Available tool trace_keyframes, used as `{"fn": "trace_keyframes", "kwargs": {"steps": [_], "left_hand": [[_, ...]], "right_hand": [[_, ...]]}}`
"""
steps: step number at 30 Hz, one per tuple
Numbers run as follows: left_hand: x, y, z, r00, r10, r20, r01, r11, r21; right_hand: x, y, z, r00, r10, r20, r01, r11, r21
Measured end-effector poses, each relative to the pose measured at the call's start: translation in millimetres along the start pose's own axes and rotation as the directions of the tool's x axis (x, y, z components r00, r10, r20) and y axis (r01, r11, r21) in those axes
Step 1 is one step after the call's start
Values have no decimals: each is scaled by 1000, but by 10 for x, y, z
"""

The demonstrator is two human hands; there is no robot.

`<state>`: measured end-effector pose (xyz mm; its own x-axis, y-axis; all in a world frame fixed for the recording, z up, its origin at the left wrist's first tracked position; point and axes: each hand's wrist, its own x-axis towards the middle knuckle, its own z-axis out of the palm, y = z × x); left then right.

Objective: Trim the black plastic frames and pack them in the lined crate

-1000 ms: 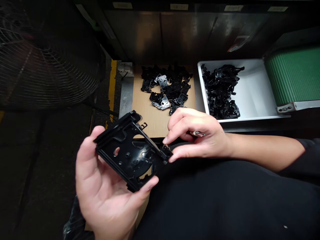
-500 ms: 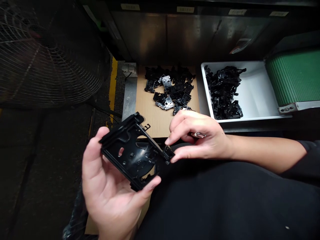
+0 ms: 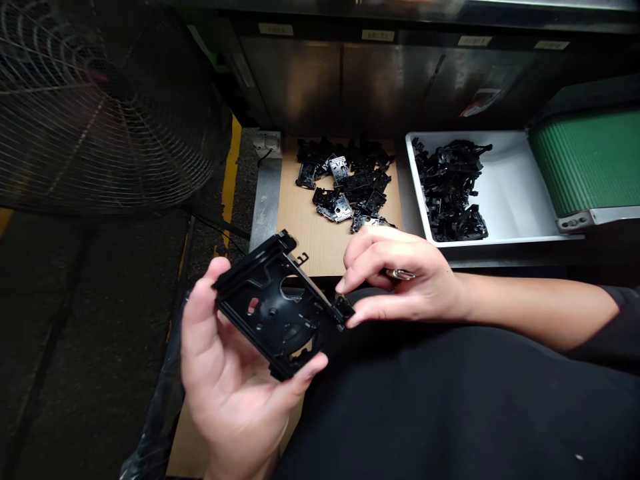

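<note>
My left hand holds a flat black plastic frame by its edges, thumb on the left side and a fingertip under the lower corner. My right hand pinches the frame's right corner between thumb and forefinger, with a small metal piece tucked under its other fingers. The frame is tilted above my lap, which is covered in dark cloth.
A cardboard sheet ahead carries a heap of black plastic parts. To its right stands a white bin with more black parts, fed by a green conveyor belt. A wire-guarded fan is on the left.
Both hands with the frame sit slightly further right and lower in view as the camera shifted. The grip on the frame is unchanged.
</note>
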<state>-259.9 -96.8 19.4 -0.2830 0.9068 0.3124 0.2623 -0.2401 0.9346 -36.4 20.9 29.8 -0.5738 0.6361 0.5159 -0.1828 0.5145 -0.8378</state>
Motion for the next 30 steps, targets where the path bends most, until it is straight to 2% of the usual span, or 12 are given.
{"fn": "trace_keyframes", "kwargs": {"steps": [10,12,14,16,18,19,21,23,24,26,28,30], "left_hand": [[-125,-8,-72,1000,-12,14,12,1000,5],[-172,-23,-86,997,-67,38,69,996,-50],[-245,-62,-84,984,-170,46,176,968,-177],[-340,-131,-52,951,-305,42,299,881,-366],[-451,-232,11,890,-456,33,401,744,-535],[-512,-294,50,845,-535,21,441,673,-594],[-646,-451,127,715,-699,-6,522,540,-660],[-792,-666,165,585,-811,-21,590,443,-675],[-864,-801,155,539,-842,-31,616,419,-667],[-986,-1134,55,478,-874,-87,656,421,-626],[-1048,-1533,-160,419,-884,-208,696,460,-552],[-1028,-1960,-473,371,-857,-357,747,504,-434]], "right_hand": [[1,-3,108,999,-14,30,14,1000,-8],[-6,14,138,999,1,41,-1,1000,-10],[-19,62,183,999,29,37,-29,1000,-9],[-35,146,260,997,59,43,-59,998,-4],[-54,259,384,992,73,107,-74,997,-1],[-66,321,464,984,73,162,-74,997,0],[-99,443,646,949,100,300,-101,995,-13],[-144,551,828,888,185,420,-174,983,-64],[-170,597,905,853,242,462,-221,970,-100],[-224,675,1014,791,349,503,-306,937,-169],[-275,732,1050,744,431,511,-374,902,-215],[-318,767,1025,693,513,507,-439,858,-268]]}}
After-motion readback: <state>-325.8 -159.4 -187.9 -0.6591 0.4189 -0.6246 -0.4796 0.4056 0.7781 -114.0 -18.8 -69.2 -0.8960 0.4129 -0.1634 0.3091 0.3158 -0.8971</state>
